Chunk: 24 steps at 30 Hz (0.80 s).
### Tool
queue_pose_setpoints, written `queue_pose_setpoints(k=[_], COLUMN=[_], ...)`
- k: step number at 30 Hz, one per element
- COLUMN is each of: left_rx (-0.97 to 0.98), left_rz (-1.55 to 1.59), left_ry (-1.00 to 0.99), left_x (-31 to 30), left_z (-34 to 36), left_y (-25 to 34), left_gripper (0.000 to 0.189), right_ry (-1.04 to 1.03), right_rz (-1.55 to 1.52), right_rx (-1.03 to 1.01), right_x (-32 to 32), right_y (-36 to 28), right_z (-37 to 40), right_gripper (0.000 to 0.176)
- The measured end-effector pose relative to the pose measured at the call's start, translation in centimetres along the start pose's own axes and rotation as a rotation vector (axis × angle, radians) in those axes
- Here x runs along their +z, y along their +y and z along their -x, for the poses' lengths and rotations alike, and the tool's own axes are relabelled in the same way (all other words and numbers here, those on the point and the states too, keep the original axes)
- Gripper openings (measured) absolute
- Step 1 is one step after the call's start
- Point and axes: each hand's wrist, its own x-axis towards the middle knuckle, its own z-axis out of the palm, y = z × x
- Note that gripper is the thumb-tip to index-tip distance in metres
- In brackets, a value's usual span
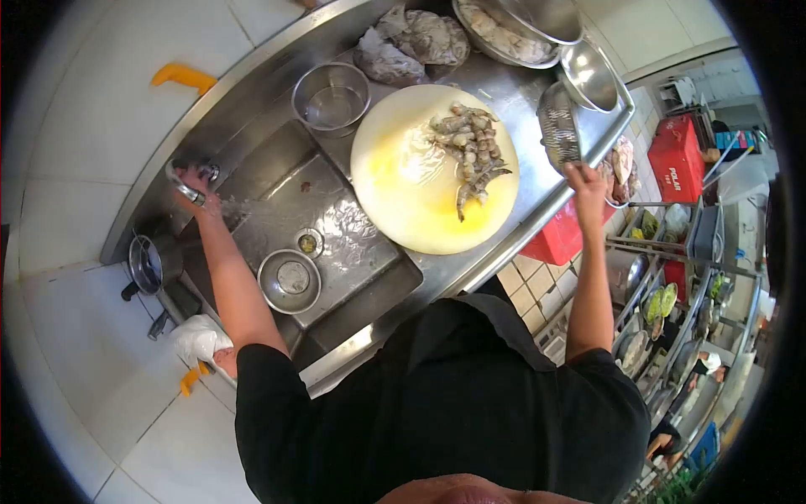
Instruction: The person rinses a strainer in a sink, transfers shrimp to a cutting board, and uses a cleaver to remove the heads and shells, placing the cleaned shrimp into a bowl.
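Observation:
My left hand (195,183) is at the metal tap (186,186) on the sink's back wall, its fingers closed about the tap and partly hidden by it. Water splashes into the sink (336,231) close by. My right hand (586,183) grips the edge of a perforated metal colander (558,126), held tilted over the counter's right edge. Between my arms, a round white cutting board (411,202) lies beside the basin with a pile of raw shrimp (474,151) on it.
A metal bowl (290,281) and a small cup (310,244) sit in the sink. Behind stand a steel pot (332,97), wet plastic bags (411,42) and larger bowls (588,76). Red coolers (676,160) and loaded shelves stand at right.

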Motion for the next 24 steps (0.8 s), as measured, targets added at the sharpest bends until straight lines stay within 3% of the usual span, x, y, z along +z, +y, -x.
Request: queue_pose_setpoints(k=[3, 4, 5, 7, 10, 13, 15, 16, 17, 19, 21, 23, 24], left_rx=[0.067, 0.056, 0.035, -0.030, -0.245, -0.414, -0.472, -0.475, -0.479, -0.353, -0.559, -0.497, -0.462], left_rz=[-0.232, -0.274, -0.307, -0.351, -0.474, -0.403, -0.290, -0.221, -0.154, -0.123, 0.000, 0.033, 0.046], left_ry=[-0.038, -0.073, -0.118, -0.200, -0.224, -0.277, -0.347, -0.388, -0.431, -0.433, -0.220, -0.251, -0.265], left_x=[-4.2, -5.4, -6.4, -7.0, -7.2, -9.4, -10.5, -10.6, -10.9, -11.9, -9.0, -8.4, -8.6], left_z=[-5.9, -7.2, -8.1, -7.9, -8.6, -13.5, -15.1, -14.5, -14.2, -14.7, -10.6, -8.7, -8.2], left_y=[-5.7, -7.1, -8.0, -7.0, -4.3, -6.9, -7.5, -7.3, -7.2, -8.8, -5.0, -5.2, -5.5], left_gripper=[0.034, 0.035, 0.037, 0.041, 0.049, 0.039, 0.033, 0.031, 0.029, 0.018, 0.016, 0.018, 0.019], right_ry=[0.152, 0.164, 0.113, 0.188, 0.065, -0.174, -0.343, -0.374, -0.389, -0.243, -0.386, -0.527, -0.632], right_rz=[0.126, 0.219, 0.547, 0.570, 0.706, 0.658, 0.848, 1.088, 1.131, 0.884, 0.426, -0.255, -0.438], right_rx=[-0.161, -0.095, -0.078, -0.303, -0.223, 0.041, -0.037, -0.147, -0.066, -0.131, -0.038, 0.163, 0.190], right_x=[1.7, 2.2, 1.9, 2.8, 3.2, 2.8, 1.5, 1.3, 1.1, 3.0, 7.2, 13.1, 16.1], right_y=[8.7, 8.8, 11.0, 12.4, 14.1, 14.2, 12.1, 10.5, 8.8, 4.3, -3.7, -9.9, -13.1], right_z=[-1.2, -0.6, -1.1, 0.0, 0.4, 0.0, -0.4, -0.3, -0.9, -2.6, -4.9, -5.6, -6.0], right_gripper=[0.020, 0.017, 0.018, 0.017, 0.017, 0.028, 0.049, 0.066, 0.069, 0.066, 0.057, 0.055, 0.058])
